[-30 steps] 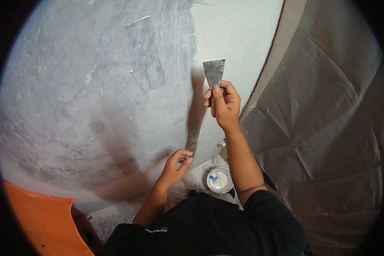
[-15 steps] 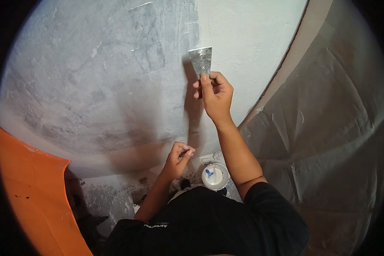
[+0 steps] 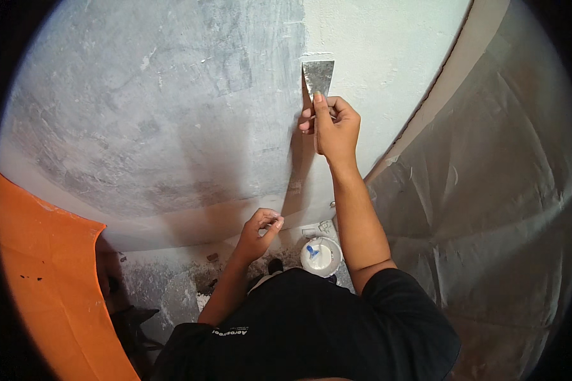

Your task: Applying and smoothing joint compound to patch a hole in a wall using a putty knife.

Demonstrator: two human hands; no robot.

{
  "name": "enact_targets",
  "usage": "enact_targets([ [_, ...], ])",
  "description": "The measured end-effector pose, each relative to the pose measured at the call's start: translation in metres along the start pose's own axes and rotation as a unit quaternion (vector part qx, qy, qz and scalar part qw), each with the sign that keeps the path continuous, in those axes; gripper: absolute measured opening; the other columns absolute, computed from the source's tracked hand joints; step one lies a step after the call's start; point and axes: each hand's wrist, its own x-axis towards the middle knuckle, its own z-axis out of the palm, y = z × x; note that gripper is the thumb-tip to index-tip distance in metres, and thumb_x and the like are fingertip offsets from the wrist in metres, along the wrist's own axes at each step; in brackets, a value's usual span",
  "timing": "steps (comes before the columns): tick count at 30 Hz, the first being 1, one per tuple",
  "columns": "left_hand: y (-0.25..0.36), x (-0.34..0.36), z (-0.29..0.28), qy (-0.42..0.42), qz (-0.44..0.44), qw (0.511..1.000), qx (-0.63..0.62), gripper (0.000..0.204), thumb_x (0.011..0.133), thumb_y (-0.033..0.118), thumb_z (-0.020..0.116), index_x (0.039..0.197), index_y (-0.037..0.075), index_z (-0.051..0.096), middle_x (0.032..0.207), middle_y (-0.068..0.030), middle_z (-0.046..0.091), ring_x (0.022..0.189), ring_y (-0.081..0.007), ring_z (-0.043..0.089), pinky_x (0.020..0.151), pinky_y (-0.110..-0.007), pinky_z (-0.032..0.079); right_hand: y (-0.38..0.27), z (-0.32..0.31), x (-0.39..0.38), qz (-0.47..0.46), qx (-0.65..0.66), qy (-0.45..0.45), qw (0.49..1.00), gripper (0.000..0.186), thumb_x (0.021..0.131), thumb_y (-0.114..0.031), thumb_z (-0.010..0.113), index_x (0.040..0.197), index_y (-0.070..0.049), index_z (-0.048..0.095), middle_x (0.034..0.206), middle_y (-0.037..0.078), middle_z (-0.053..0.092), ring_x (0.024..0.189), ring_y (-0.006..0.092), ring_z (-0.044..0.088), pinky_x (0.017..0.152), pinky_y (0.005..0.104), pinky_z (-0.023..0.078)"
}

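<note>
Wall lies open around the scraper — gray coating's edge alongside.

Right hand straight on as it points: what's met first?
The wall's white section, with the putty knife in the right hand leading; the knife looks close, possibly touching, though depth is unclear.

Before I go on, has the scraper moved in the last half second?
Yes, rightward: the scraper straddled the edge of the grey patch; now it shows mostly over white wall.
</note>
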Motion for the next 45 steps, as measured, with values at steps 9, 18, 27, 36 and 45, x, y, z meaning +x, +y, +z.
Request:
enact_targets([
  [9, 0.011, 0.016, -0.008, -0.054, 0.005, 0.998, 0.018, 0.015, 0.094, 0.007, 0.061, 0.108, 0.003, 0.056, 0.101, -0.0055, 0.067, 0.091, -0.0115, 0.063, 0.079, -0.027, 0.047, 0.011, -0.010, -0.009, 0.054, 0.022, -0.029, 0.998, 0.027, 0.098, -0.022, 0.060, 0.084, 0.001, 0.059, 0.072, 0.010, 0.066, 0.053, 0.0143, 0.064, 0.047, 0.0260, 0.052],
  [18, 0.016, 0.021, -0.008, -0.088, 0.009, 0.996, 0.019, 0.012, 0.095, 0.008, 0.061, 0.104, 0.001, 0.057, 0.100, -0.0054, 0.067, 0.091, -0.0102, 0.062, 0.078, -0.026, 0.047, 0.005, -0.026, -0.025, 0.081, 0.009, -0.048, 0.996, 0.025, 0.098, -0.021, 0.060, 0.085, 0.000, 0.059, 0.073, 0.010, 0.066, 0.052, 0.0148, 0.063, 0.044, 0.0262, 0.051],
  [27, 0.011, 0.024, -0.019, -0.075, 0.061, 0.995, 0.013, 0.007, 0.093, 0.003, 0.061, 0.087, 0.000, 0.060, 0.097, -0.0068, 0.067, 0.090, -0.0122, 0.061, 0.083, -0.029, 0.049, -0.036, -0.001, -0.051, -0.192, -0.141, -0.079, 0.968, 0.038, 0.103, -0.032, 0.043, 0.093, 0.001, 0.060, 0.061, 0.005, 0.056, 0.050, 0.0080, 0.047, 0.048, 0.0289, 0.036],
  [36, 0.017, 0.030, -0.054, -0.039, 0.159, 0.984, 0.076, 0.012, 0.088, 0.003, 0.065, 0.082, 0.000, 0.056, 0.097, -0.0108, 0.066, 0.087, -0.0186, 0.062, 0.078, -0.030, 0.048, -0.066, 0.085, -0.028, -0.145, -0.243, -0.072, 0.957, 0.037, 0.100, -0.026, 0.054, 0.078, 0.003, 0.051, 0.060, 0.012, 0.054, 0.053, 0.0169, 0.050, 0.050, 0.0345, 0.040],
  [45, 0.085, 0.048, -0.099, 0.087, 0.298, 0.938, 0.155, 0.035, 0.080, 0.003, 0.071, 0.109, 0.004, 0.052, 0.115, -0.0151, 0.061, 0.105, -0.0289, 0.058, 0.090, -0.037, 0.046, -0.055, 0.131, -0.033, -0.271, -0.107, 0.004, 0.957, 0.041, 0.097, -0.009, 0.056, 0.134, -0.003, 0.040, 0.081, 0.009, 0.067, 0.058, 0.0074, 0.054, 0.050, 0.0210, 0.044],
])
